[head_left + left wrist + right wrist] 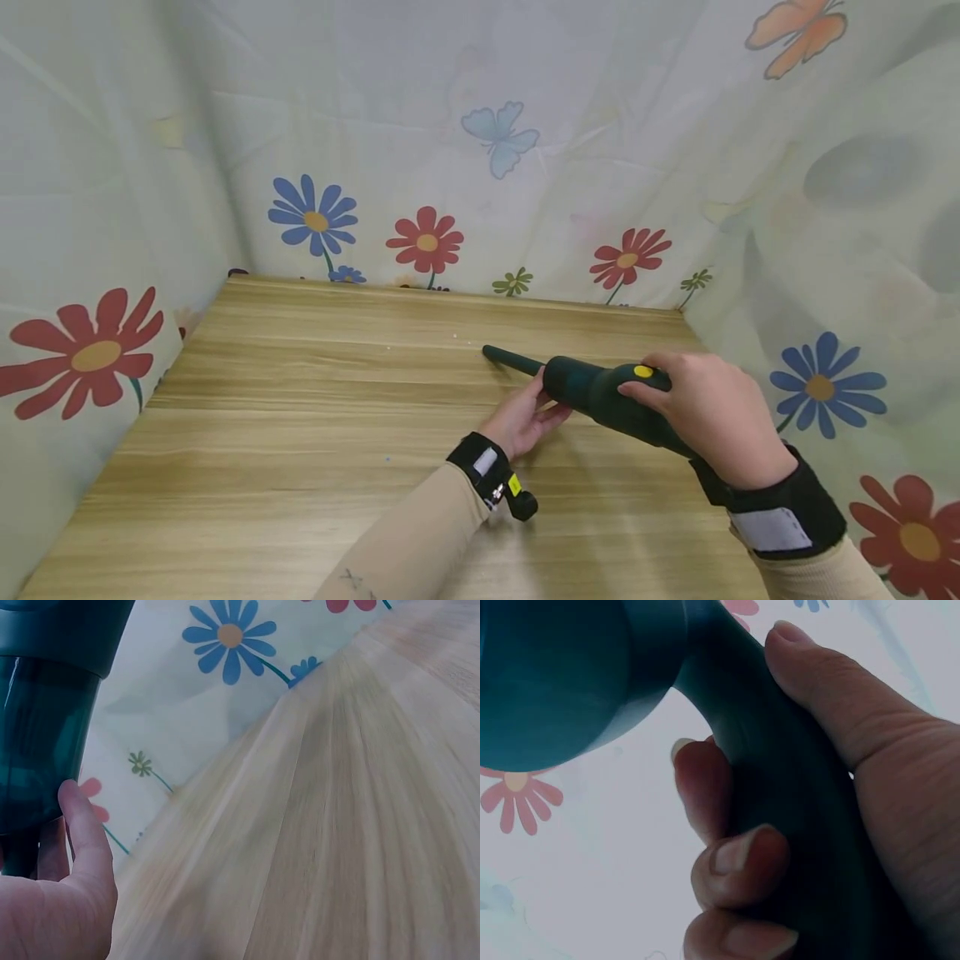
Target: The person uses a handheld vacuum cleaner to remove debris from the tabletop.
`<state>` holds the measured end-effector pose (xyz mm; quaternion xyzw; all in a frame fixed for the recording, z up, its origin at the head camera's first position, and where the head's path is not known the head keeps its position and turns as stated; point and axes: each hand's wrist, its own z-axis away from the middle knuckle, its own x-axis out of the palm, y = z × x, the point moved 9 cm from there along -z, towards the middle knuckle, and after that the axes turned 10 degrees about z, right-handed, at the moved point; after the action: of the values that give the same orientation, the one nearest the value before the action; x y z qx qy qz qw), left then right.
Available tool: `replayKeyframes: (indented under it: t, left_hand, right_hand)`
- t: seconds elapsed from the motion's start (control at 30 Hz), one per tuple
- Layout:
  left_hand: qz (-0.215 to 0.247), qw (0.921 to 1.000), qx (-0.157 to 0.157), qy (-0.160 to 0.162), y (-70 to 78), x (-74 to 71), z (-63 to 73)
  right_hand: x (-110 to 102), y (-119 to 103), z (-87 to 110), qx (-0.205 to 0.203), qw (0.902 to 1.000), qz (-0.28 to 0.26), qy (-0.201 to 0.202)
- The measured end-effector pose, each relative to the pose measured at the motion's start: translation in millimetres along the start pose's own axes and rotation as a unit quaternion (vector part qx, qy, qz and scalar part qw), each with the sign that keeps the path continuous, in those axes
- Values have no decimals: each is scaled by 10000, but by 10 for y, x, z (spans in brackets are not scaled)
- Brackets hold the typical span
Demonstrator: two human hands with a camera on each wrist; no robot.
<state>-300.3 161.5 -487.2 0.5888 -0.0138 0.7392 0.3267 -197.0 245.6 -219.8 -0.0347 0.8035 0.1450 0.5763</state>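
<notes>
A dark green handheld vacuum cleaner (581, 385) is held at a slant over the wooden table, its slim nozzle (512, 360) pointing to the far left. My right hand (720, 412) grips the handle (780, 765), fingers curled round it and the thumb along the top beside a yellow button (643, 371). At the front end, my left hand (525, 421) holds the vacuum where the nozzle meets the see-through dust cup (37, 742). One fingertip presses the cup's lower side in the left wrist view. The fingers behind the nozzle are partly hidden.
Small white bits (454, 336) lie on the wooden table (300, 400) beyond the nozzle tip, and a tiny blue speck (387, 458) sits nearer. Flower-printed fabric (390, 142) hangs along the back and both sides. Each wrist wears a black strap (480, 465).
</notes>
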Motion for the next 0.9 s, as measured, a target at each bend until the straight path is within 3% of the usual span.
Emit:
replayKeyframes:
  t: [0.4,0.9]
  left_hand:
    - [82,9999,-10,112,59,-66,-66]
    - [-99,9993,228,286,377,-245,-92]
  right_hand:
    - [64,-5,-46,24,9999,-67,73]
    - [238,-183,-221,-119,9995,-152,238]
